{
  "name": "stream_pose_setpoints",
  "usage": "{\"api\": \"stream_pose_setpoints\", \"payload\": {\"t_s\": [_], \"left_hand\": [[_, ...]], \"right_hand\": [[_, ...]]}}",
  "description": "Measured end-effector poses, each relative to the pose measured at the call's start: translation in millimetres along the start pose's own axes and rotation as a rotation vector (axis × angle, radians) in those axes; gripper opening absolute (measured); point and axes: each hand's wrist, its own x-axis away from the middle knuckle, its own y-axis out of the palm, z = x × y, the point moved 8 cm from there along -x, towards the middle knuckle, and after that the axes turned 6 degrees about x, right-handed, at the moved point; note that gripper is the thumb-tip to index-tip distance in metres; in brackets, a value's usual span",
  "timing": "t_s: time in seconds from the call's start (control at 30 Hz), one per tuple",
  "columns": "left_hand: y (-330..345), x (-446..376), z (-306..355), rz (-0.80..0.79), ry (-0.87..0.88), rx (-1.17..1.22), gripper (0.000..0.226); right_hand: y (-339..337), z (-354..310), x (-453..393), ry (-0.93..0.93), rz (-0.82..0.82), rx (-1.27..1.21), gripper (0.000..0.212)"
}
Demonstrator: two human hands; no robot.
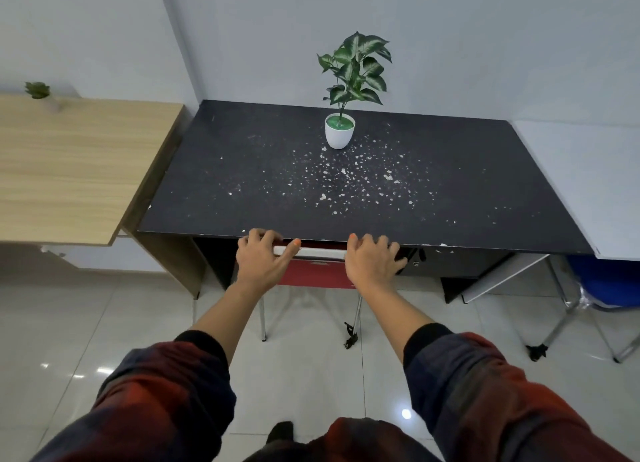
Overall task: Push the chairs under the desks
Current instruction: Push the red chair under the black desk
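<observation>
A red chair with thin metal legs stands tucked under the front edge of a black desk, only its backrest and rear legs showing. My left hand grips the left end of the backrest's pale top rail, fingers curled over it. My right hand grips the right end of the same rail. A blue chair with metal legs stands at the far right, partly under a white desk.
A potted plant stands at the back of the speckled black desk. A light wooden desk adjoins on the left, with a small plant on it. Glossy tiled floor lies between me and the desks.
</observation>
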Motion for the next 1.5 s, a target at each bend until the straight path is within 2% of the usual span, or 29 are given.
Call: {"api": "stream_pose_setpoints", "payload": {"t_s": [0.07, 0.2, 0.7, 0.93, 1.0, 1.1, 1.17, 1.27, 1.33, 1.4, 1.5], "left_hand": [[-1.4, 7.2, -9.5, -0.059, 0.012, 0.063, 0.07], [-1.5, 8.5, -10.8, -0.087, -0.024, 0.08, 0.053], [-3.6, 11.7, 1.2, -0.119, -0.078, 0.006, 0.062], [-5.0, 13.2, 2.6, -0.142, -0.079, -0.025, 0.063], [-4.8, 14.8, 3.6, -0.147, -0.083, -0.018, 0.062], [-5.2, 23.1, 4.8, -0.156, -0.08, 0.022, 0.062], [-4.1, 33.5, 2.0, -0.192, -0.068, 0.037, 0.069], [-6.5, 45.3, -7.3, -0.187, -0.072, 0.128, 0.078], [-10.4, 52.9, -11.1, -0.163, -0.077, 0.235, 0.078], [-14.1, 60.5, -12.9, -0.147, -0.107, 0.356, 0.075], [-22.2, 66.7, -12.1, -0.098, -0.134, 0.486, 0.063]], "right_hand": [[11.3, 0.0, 12.1, -0.012, -0.04, -0.041, 0.063], [17.0, 0.2, 14.7, -0.115, -0.088, -0.113, 0.065], [13.0, 5.4, 11.2, -0.173, -0.211, -0.136, 0.066], [8.9, 5.7, 13.3, -0.205, -0.28, -0.142, 0.06], [7.1, 6.2, 12.9, -0.196, -0.297, -0.086, 0.064], [3.4, 4.9, 17.8, -0.108, -0.296, 0.036, 0.076], [0.8, -0.2, 28.5, -0.07, -0.246, 0.012, 0.075], [1.0, -8.4, 50.8, -0.056, -0.176, -0.083, 0.065], [5.8, -13.2, 64.5, -0.035, -0.191, -0.111, 0.073], [10.1, -18.2, 78.4, -0.022, -0.216, -0.176, 0.082], [9.2, -22.5, 91.7, -0.006, -0.19, -0.382, 0.074]]}}
